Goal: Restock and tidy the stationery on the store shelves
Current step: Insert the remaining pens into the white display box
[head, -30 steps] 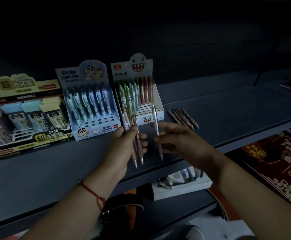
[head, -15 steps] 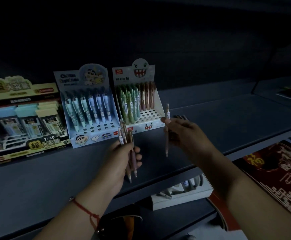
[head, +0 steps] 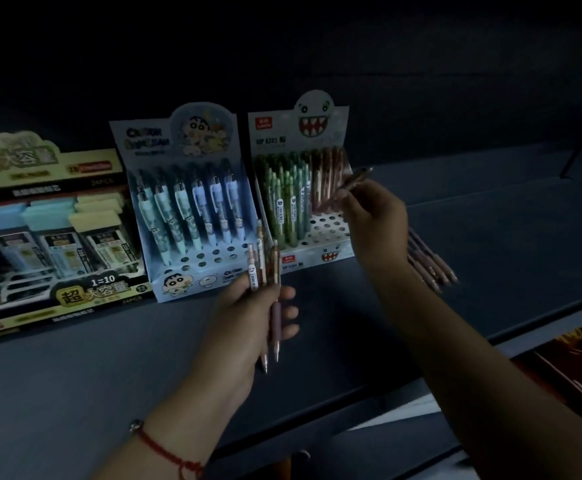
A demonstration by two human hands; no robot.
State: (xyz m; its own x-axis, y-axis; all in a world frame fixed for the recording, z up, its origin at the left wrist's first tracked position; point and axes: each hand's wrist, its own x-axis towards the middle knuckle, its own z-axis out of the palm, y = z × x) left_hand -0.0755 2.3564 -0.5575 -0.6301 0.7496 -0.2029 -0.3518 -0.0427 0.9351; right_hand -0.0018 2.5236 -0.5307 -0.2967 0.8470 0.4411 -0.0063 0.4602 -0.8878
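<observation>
Right hand (head: 376,220) raised over the monster box (head: 317,244), pinching one brown pen (head: 346,187) near its middle, tilted, tip aimed down toward the empty holes on the box's right side. Not yet seated, by the look of it; whether the tip touches the tray cannot be told in this dim light.

Left hand (head: 248,317) closed round a small bunch of pens (head: 265,271), three as far as can be counted, held upright in front of the shelf (head: 74,393), clips up and tips down, just before the two boxes.

Beyond the right wrist, more loose pens (head: 431,265) lying flat on the shelf, partly hidden by the forearm.

In the monster box: green pens standing at left, brown ones at the back right, several front holes still bare. Beside it on the left, the cartoon box (head: 185,216) with one row of blue pens and open holes in front. Further left, a refill box (head: 40,237), apparently untouched.

Judged midway at best: one pen going in, the bunch in hand and the loose ones on the shelf still to be slotted, and empty holes left in both boxes.
</observation>
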